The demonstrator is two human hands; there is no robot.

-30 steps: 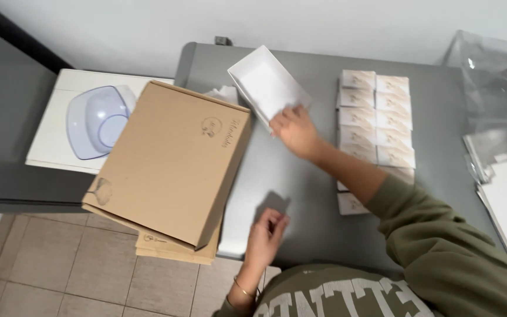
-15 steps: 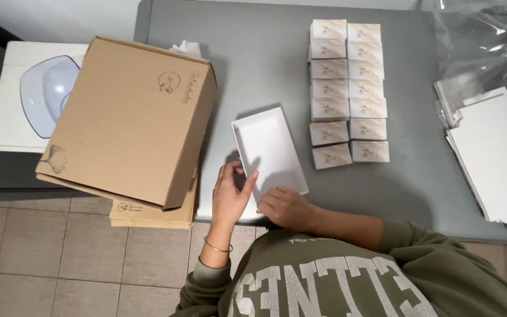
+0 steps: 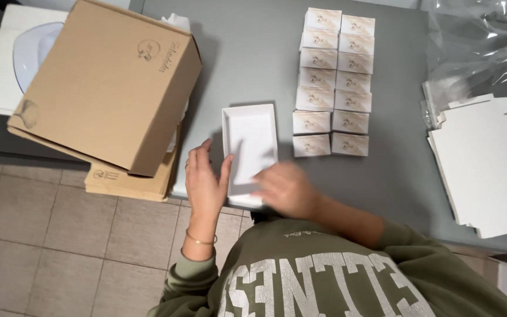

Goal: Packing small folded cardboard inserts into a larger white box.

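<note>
A shallow white open box lies on the grey table near its front edge. My left hand rests against the box's left wall, fingers spread. Over the box's near right corner is my right hand, blurred by motion; whether it grips the box I cannot tell. Several small white and tan printed packets lie in two neat columns just right of the box.
A large brown cardboard box sits on flattened cartons at the table's left edge. Flat white box blanks lie at the right under clear plastic wrap. A white tray with a pale blue bowl stands far left.
The white box came down from the far side of the table to the front edge. Both hands have closed in on it, and the right hand keeps moving.
</note>
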